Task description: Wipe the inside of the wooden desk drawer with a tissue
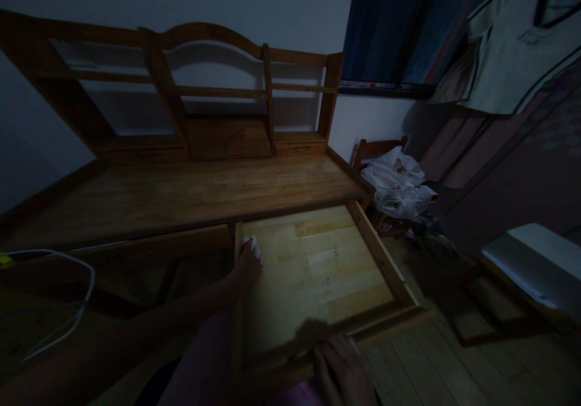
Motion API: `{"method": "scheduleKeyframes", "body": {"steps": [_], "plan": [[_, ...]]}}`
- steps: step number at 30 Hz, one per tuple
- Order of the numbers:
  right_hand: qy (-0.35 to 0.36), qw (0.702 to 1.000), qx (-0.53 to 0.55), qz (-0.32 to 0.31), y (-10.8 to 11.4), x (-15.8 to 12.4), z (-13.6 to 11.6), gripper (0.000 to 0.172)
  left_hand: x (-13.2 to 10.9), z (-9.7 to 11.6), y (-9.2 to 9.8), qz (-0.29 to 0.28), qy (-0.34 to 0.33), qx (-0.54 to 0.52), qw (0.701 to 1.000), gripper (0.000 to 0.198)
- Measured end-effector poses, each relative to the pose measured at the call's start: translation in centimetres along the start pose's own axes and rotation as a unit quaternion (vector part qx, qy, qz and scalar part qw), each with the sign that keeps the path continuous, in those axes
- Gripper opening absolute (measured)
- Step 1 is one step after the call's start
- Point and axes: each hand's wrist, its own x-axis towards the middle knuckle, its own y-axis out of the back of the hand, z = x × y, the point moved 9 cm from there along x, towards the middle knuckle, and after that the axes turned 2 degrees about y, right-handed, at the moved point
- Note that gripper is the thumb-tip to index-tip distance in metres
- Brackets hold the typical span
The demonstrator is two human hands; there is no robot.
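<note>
A wooden drawer (pixel 313 267) is pulled out of the desk, with a pale bottom and a few small dark marks on it. Inside it, at the left side near the back, my left hand (pixel 249 268) is closed around a crumpled white tissue or cloth (pixel 256 247), partly hidden by the fingers. My right hand (pixel 342 366) grips the drawer's front board, its fingers bent over the top edge.
Behind the drawer lies the wooden desktop (pixel 204 188) with a shelf unit (pixel 222 91) on it. A white cable (pixel 93 279) loops at left. Plastic bags (pixel 394 176) sit on a chair at right, near a stool (pixel 481 333) and a hanging shirt (pixel 508 49).
</note>
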Motion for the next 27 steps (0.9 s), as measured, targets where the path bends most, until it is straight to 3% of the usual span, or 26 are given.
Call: {"method": "scheduleKeyframes", "body": {"steps": [7, 12, 17, 23, 27], "plan": [[-0.002, 1.0, 0.008, -0.009, -0.2, -0.1, 0.0, 0.017, -0.1, 2.0, -0.3, -0.14, 0.017, 0.173, 0.975, 0.03], [-0.007, 1.0, 0.01, -0.014, -0.3, -0.1, 0.0, 0.017, -1.4, 2.3, 0.2, -0.086, 0.033, 0.185, 0.978, 0.043], [-0.02, 0.999, 0.026, -0.031, -0.5, 0.0, 0.2, 0.018, -4.1, 3.6, -0.2, -0.032, 0.032, 0.062, 0.997, 0.04], [-0.01, 1.0, 0.004, -0.024, -0.2, 0.1, 0.0, 0.017, -6.6, 7.9, -0.5, -0.043, -0.112, 0.084, 0.989, 0.03], [-0.011, 1.0, 0.005, -0.01, 0.1, 0.3, -0.1, 0.019, -7.3, 9.2, -0.1, -0.053, -0.195, 0.146, 0.968, 0.027]]}}
